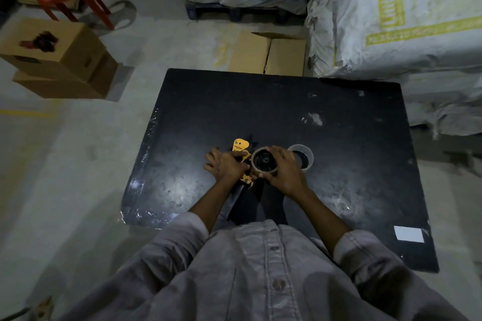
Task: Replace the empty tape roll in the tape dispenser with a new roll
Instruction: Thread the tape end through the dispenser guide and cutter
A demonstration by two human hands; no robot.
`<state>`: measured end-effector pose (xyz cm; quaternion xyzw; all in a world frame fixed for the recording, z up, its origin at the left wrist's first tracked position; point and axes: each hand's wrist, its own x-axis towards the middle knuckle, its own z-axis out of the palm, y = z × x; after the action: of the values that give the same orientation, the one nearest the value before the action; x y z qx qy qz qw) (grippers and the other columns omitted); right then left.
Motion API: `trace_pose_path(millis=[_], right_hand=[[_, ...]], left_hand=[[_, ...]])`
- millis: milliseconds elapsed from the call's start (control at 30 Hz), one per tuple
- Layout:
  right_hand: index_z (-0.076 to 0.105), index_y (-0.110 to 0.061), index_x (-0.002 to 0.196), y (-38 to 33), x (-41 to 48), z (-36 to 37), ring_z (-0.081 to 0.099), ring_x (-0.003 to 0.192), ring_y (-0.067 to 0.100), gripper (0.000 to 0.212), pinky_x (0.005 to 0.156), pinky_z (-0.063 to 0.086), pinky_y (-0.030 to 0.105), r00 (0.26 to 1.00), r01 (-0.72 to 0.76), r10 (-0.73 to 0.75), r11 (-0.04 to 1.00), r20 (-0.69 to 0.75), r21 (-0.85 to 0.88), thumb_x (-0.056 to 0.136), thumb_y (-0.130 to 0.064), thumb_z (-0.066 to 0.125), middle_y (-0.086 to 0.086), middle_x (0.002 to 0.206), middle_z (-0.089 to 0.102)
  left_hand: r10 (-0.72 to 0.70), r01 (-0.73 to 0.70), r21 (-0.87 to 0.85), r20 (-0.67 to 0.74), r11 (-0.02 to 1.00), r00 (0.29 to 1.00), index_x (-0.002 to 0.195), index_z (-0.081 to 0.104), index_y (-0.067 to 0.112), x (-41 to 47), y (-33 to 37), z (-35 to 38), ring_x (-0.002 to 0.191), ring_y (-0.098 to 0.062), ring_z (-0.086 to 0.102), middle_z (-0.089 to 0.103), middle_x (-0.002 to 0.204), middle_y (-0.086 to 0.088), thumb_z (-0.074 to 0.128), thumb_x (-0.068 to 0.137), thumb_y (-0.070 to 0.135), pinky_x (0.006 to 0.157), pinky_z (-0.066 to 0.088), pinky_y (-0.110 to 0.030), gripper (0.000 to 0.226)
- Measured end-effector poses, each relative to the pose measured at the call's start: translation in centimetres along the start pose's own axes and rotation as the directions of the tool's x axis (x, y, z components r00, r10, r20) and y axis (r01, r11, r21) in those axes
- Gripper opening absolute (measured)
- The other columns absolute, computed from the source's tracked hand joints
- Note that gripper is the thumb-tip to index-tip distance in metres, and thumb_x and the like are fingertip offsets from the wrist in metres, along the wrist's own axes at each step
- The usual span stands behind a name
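— Where's the tape dispenser [241,157]?
— Lying on the dark surface [260,107], yellow frame partly under the left hand [227,168], which presses down on it with fingers curled over the body.
— And the roll?
— A brownish tape roll [263,161] sits on the dispenser's black hub, just right of the left hand. The right hand [285,169] wraps around its rim, fingers spread along the edge.
— Anything else close?
— A pale ring, another tape roll or core [303,155], lies flat just beyond the right hand's fingers. A white label [408,234] lies well off to the right.
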<state>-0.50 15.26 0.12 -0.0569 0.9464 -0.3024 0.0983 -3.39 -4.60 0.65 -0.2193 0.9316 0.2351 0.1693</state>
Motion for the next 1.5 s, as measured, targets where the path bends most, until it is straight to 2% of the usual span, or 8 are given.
trace_pose_path(millis=[133,433,933,1067,1167,1233,1367,1500], right_hand=[[0.040,-0.024,0.170,0.3,0.2,-0.2,0.040,0.157,0.033,0.105,0.122,0.045,0.054,0.997,-0.022,0.018,0.998,0.072,0.057,0.081,-0.020,0.097,0.004,0.172,0.045],[0.044,-0.028,0.166,2.4,1.5,0.6,0.047,0.157,0.032,0.106,0.126,0.041,0.058,0.994,0.014,-0.026,0.994,0.104,0.106,0.075,-0.021,0.097,-0.001,0.174,0.047],[0.052,-0.023,0.162,1.5,0.9,-0.7,0.049,0.155,0.034,0.095,0.125,0.041,0.060,0.993,-0.005,-0.006,0.995,0.117,0.101,0.079,-0.011,0.096,-0.003,0.176,0.045],[0.056,-0.023,0.157,0.5,-0.6,0.3,0.049,0.149,0.032,0.090,0.119,0.047,0.053,0.999,-0.012,0.011,1.000,-0.042,-0.012,0.077,-0.007,0.095,-0.002,0.175,0.044],[0.060,-0.015,0.145,-0.6,-2.2,1.6,0.058,0.133,0.034,0.077,0.104,0.056,0.050,0.975,-0.080,0.093,0.994,-0.200,0.069,0.077,-0.003,0.094,0.008,0.156,0.054],[0.059,-0.012,0.137,-0.7,-2.7,2.3,0.065,0.116,0.032,0.067,0.088,0.059,0.045,0.963,-0.155,0.193,0.967,-0.187,0.201,0.080,-0.007,0.093,0.013,0.142,0.054],[0.050,-0.014,0.117,-0.3,-4.1,3.5,0.064,0.087,0.021,0.046,0.077,0.044,0.033,0.941,-0.330,0.338,0.887,0.033,0.322,0.092,-0.019,0.089,0.005,0.101,0.064],[0.060,-0.017,0.107,0.0,-4.8,5.2,0.073,0.094,0.028,0.054,0.082,0.053,0.035,0.854,-0.504,0.440,0.832,0.277,0.231,0.093,-0.066,0.078,0.002,0.092,0.068]], left_hand=[[0.013,-0.013,-0.008,0.042,1.000,0.999,0.137,0.073,0.059,0.0,0.1,0.9,0.157,-0.040,0.023,0.031,0.174,-0.011,0.093,0.078,0.053,0.121,0.031,-0.054,0.063],[0.250,-0.241,0.081,-0.137,0.967,0.958,0.118,0.084,0.052,0.7,-1.2,2.0,0.159,-0.038,0.026,0.028,0.181,-0.007,0.091,0.087,0.050,0.123,0.029,-0.050,0.031],[0.433,-0.422,0.097,-0.211,0.901,0.876,0.105,0.089,0.037,1.1,-2.5,3.4,0.147,-0.039,0.037,0.053,0.162,-0.008,0.088,0.087,0.040,0.113,0.036,-0.054,0.018],[0.432,-0.416,0.119,-0.197,0.902,0.880,0.102,0.088,0.040,1.9,-3.1,3.4,0.149,-0.038,0.034,0.050,0.163,-0.008,0.086,0.088,0.052,0.112,0.031,-0.055,0.019],[0.450,-0.434,0.118,-0.226,0.893,0.864,0.098,0.087,0.040,2.1,-3.4,3.5,0.147,-0.039,0.035,0.051,0.158,-0.009,0.079,0.091,0.061,0.109,0.026,-0.053,0.024],[0.456,-0.440,0.120,-0.234,0.890,0.858,0.098,0.087,0.040,2.2,-3.6,3.4,0.146,-0.038,0.035,0.051,0.156,-0.009,0.075,0.094,0.066,0.108,0.026,-0.052,0.029],[0.468,-0.455,0.112,-0.231,0.884,0.853,0.101,0.086,0.039,2.1,-3.6,3.5,0.146,-0.041,0.038,0.051,0.154,-0.010,0.076,0.095,0.060,0.108,0.030,-0.055,0.024],[0.513,-0.495,0.134,-0.249,0.858,0.822,0.098,0.086,0.038,2.1,-3.6,3.3,0.147,-0.040,0.035,0.049,0.159,-0.010,0.078,0.091,0.055,0.111,0.030,-0.057,0.020]])
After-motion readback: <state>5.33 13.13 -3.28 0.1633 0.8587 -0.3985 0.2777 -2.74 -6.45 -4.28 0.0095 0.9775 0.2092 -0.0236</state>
